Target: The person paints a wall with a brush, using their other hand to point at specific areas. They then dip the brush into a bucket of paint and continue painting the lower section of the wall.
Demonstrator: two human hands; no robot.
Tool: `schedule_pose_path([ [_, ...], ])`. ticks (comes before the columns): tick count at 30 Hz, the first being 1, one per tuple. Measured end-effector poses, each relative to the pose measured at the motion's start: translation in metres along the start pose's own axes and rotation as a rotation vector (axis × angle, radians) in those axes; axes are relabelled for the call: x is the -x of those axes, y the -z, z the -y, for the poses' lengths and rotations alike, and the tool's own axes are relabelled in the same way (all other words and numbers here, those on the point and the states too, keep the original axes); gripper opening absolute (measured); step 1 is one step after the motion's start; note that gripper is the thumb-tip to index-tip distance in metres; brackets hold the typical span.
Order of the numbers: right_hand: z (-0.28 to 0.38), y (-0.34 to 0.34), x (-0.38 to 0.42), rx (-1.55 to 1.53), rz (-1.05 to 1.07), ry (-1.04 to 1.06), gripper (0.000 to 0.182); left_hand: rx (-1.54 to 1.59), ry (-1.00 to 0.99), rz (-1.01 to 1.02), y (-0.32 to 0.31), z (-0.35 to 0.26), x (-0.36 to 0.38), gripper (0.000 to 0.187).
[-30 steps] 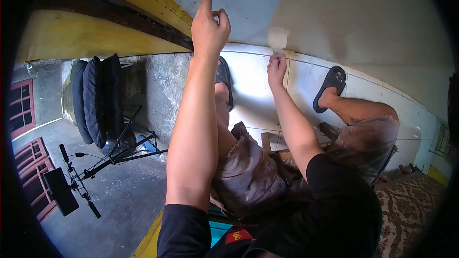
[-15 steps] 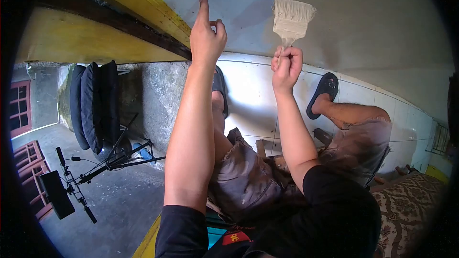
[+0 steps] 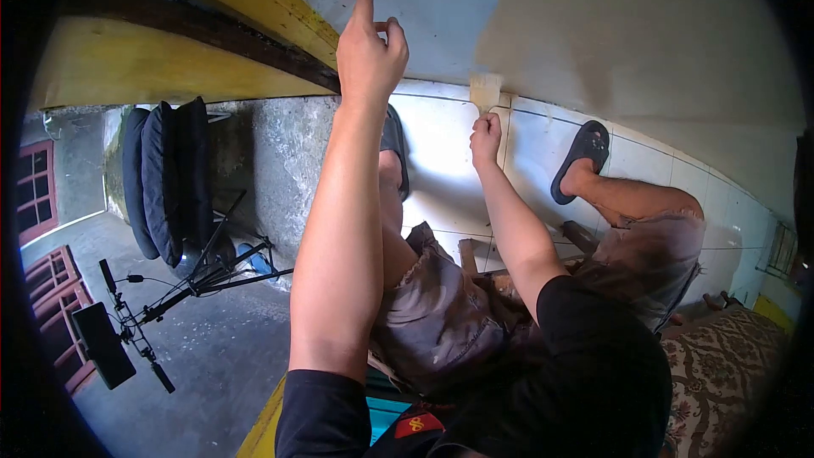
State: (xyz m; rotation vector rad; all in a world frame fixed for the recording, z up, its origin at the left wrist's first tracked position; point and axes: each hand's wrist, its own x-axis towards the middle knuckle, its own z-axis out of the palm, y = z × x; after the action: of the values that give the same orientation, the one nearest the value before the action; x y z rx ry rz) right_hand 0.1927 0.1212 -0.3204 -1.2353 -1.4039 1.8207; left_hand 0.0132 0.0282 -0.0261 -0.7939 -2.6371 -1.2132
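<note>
My right hand (image 3: pixel 486 137) grips the handle of a wide paint brush (image 3: pixel 486 92), low down where the wall meets the white floor tiles. The bristles point to the foot of the wall. My left hand (image 3: pixel 371 55) is raised in front of the wall with its index finger stretched out and the other fingers curled; nothing shows in it. Behind the hands, the wall has a pale blue-grey part (image 3: pixel 432 8) and a beige part (image 3: pixel 627 25), meeting in an uneven edge above the brush.
A yellow and dark wooden frame (image 3: pixel 195 55) borders the wall at the left. Black cushions (image 3: pixel 174 182) and a black stand (image 3: pixel 199 288) are at the left. My sandalled feet rest on white tiles (image 3: pixel 441 153). Patterned upholstery (image 3: pixel 721 373) lies at the lower right.
My right hand and the brush have moved down from in front of the wall to its foot. My left hand has shifted slightly upward, its index finger still stretched out.
</note>
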Motion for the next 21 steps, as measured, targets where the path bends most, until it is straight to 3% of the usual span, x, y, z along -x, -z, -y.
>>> schedule_pose_path([
  [3, -0.018, -0.003, -0.003, 0.061, -0.059, -0.145, 0.010, 0.079, 0.038, 0.026, 0.001, 0.002, -0.003, 0.064],
  [4, -0.002, -0.009, 0.000, 0.060, -0.061, -0.145, 0.010, 0.080, 0.036, 0.028, -0.001, 0.002, -0.004, 0.064],
  [6, 0.031, -0.019, 0.003, -0.041, -0.037, -0.432, 0.012, 0.031, -0.040, -0.062, -0.003, 0.004, -0.002, 0.065],
  [8, 0.048, -0.029, -0.007, -0.034, -0.058, -0.453, 0.014, 0.029, -0.046, -0.062, -0.003, 0.003, -0.001, 0.065],
  [10, 0.078, -0.035, -0.010, -0.152, 0.001, -0.327, 0.013, 0.032, -0.058, -0.066, -0.001, 0.001, -0.002, 0.064],
  [14, 0.126, -0.034, 0.018, -0.237, 0.026, -0.304, 0.008, 0.027, 0.042, 0.027, 0.001, 0.001, -0.002, 0.063],
  [16, 0.133, -0.030, 0.033, -0.331, 0.072, -0.119, 0.007, 0.015, 0.047, 0.028, 0.003, -0.001, 0.000, 0.063],
  [21, 0.154, -0.020, 0.066, -0.403, 0.126, 0.107, 0.007, 0.026, -0.005, -0.018, 0.003, -0.003, -0.001, 0.063],
])
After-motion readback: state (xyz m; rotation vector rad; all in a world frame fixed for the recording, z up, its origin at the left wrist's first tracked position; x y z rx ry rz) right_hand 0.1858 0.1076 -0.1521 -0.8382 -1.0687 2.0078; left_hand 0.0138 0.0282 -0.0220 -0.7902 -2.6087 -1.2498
